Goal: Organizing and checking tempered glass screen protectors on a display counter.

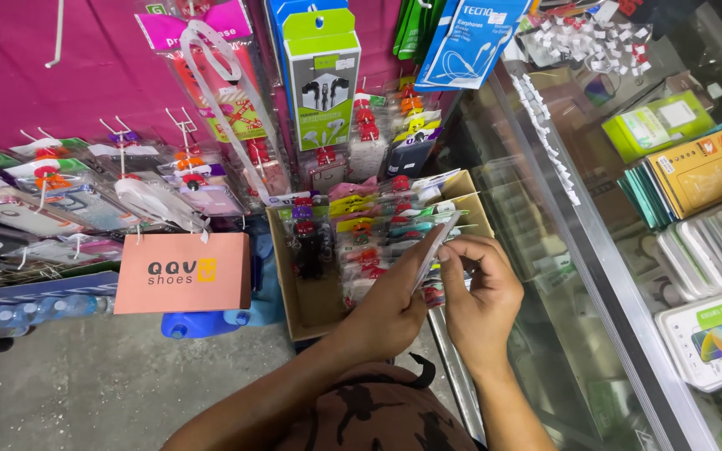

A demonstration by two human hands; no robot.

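Step in hand: sorting through flat clear packets; both hands work one thin packet held on edge just above the cardboard box, so this looks like picking it out of, or slotting it into, the row of packets.
Left hand: reaches in from the lower left, fingers closed around the lower edge of the thin packet, over the near right part of the cardboard box.
Right hand: just right of the cardboard box's right wall, thumb and fingertips pinched together on the same packet's upper right edge.
Packet relative to the grip: it stands tilted between the two hands, its top end poking up past the fingertips toward the box's far side; its face is turned edge-on, so what it holds cannot be told.
Box contents: packed packets with red, yellow and green tags stand in rows inside the cardboard box, touching one another, directly under and left of the hands.
Next move calls for: a light pinch and a straight path along the row, since the neighbours are tight and could be dragged along.
Left of the box: a salmon-coloured paper bag hangs beside it.
Right of the box: a glass counter with boxed goods inside.
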